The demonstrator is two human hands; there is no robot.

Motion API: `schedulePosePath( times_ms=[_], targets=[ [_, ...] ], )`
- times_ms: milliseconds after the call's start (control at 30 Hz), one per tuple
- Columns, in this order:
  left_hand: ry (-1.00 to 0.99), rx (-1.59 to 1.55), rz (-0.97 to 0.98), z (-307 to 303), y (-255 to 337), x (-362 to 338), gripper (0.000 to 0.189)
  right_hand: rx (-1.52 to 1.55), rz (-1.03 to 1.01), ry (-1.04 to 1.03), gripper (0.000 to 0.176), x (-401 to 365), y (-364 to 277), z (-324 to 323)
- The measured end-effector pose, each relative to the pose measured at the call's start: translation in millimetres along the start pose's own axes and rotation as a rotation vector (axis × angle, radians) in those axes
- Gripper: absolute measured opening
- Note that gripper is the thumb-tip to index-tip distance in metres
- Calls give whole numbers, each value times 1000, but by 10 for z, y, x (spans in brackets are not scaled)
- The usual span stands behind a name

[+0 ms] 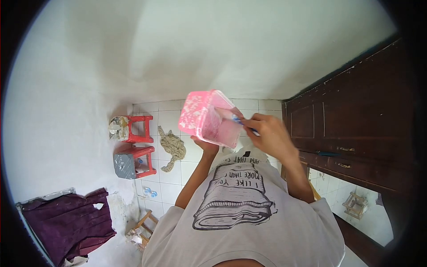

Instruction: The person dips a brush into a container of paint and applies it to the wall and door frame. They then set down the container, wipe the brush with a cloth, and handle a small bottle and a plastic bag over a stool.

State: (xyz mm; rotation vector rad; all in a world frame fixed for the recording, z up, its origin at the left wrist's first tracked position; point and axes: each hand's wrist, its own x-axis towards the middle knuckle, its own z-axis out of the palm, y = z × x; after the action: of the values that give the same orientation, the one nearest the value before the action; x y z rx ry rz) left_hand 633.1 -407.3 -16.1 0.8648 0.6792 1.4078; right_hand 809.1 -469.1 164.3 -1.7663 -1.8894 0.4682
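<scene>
A pink plastic tub, spotted with white paint or plaster, is tilted with its opening toward the right. Under its lower edge my left hand supports it, most of the fingers hidden behind the tub. My right hand is closed round the blue handle of a brush or similar tool, whose pale end reaches into the tub's mouth. Motion blurs this hand slightly, and the tool's tip is hard to make out.
Two red stools stand by the left wall, near a crumpled cloth on the tiled floor. A wooden stool is lower left, beside a purple curtain. Dark wooden cabinets and a mirror are at right.
</scene>
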Motion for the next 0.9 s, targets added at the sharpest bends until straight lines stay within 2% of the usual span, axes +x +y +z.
schedulePosePath(
  times_ms=[133,200,233,267,300,400,433,533,567,700,767,867,900],
  targets=[
    [-57,49,19,-94,-107,89,87,110,-39,-57,24,0,118,373],
    [-57,-440,-169,-517,-384,118,73,185,-74,-70,24,6,205,267],
    [-58,-436,-176,-576,-453,102,73,218,-41,-102,24,6,178,119],
    [-50,-339,-164,-574,-489,96,79,248,-8,-134,23,7,135,-12],
    [-41,-240,-153,-587,-513,70,85,234,56,-78,21,-16,72,-81],
    [-65,-368,-175,-536,-469,98,86,91,102,35,20,-11,24,107],
    [-69,-366,-184,-508,-446,110,86,60,28,60,21,-24,85,339],
    [-91,30,-144,-387,-400,163,89,61,47,-9,22,-31,29,562],
    [-10,299,30,-187,-234,194,86,161,-10,-1,19,-25,34,493],
    [-50,309,63,-293,-194,242,78,240,-1,-104,18,-16,-11,157],
    [-66,302,94,-334,-209,270,76,96,144,33,19,-2,-45,107],
    [-110,289,147,-382,-278,356,76,59,61,48,18,46,44,561],
    [-124,287,166,-401,-316,387,77,135,16,57,15,59,45,493]
  ],
)
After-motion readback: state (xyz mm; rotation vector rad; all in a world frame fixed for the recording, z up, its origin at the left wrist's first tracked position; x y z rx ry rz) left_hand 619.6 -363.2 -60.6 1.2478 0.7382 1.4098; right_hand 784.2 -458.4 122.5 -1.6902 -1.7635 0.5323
